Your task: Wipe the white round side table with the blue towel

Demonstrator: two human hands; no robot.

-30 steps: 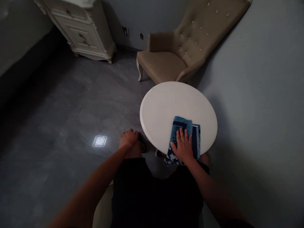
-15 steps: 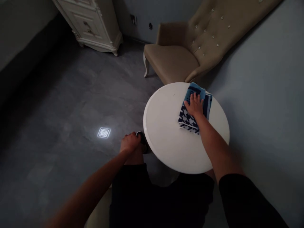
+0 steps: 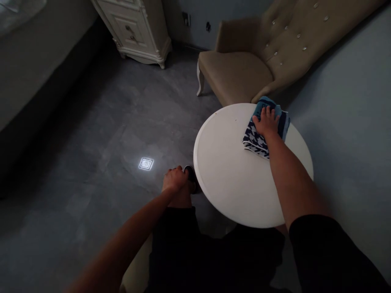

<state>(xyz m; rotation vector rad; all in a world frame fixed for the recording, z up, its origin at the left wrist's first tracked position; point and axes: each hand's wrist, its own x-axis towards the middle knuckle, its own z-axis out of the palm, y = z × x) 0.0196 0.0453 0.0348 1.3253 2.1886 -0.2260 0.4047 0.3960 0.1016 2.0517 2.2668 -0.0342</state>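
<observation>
My right hand (image 3: 266, 123) lies palm down with fingers spread on a folded towel (image 3: 255, 137). The towel is blue, with navy and pale houndstooth on its near part. Beneath it is a round white table (image 3: 235, 171), and the towel's far corner reaches the table's far right rim. Left of the table, my left hand (image 3: 175, 179) rests on my knee, its fingers bent over it and their tips hidden. No object shows in that hand.
A tan tufted armchair (image 3: 235, 73) stands just beyond the table, beside a grey wall (image 3: 351, 114). Farther off at the left are a white cabinet (image 3: 137, 34) and a bed (image 3: 45, 69). A lit square pattern (image 3: 146, 163) shows on the grey floor (image 3: 106, 150).
The towel has slid farther from me, up to the table's far rim, under my right hand. My left hand stays on my knee. The view has turned slightly left.
</observation>
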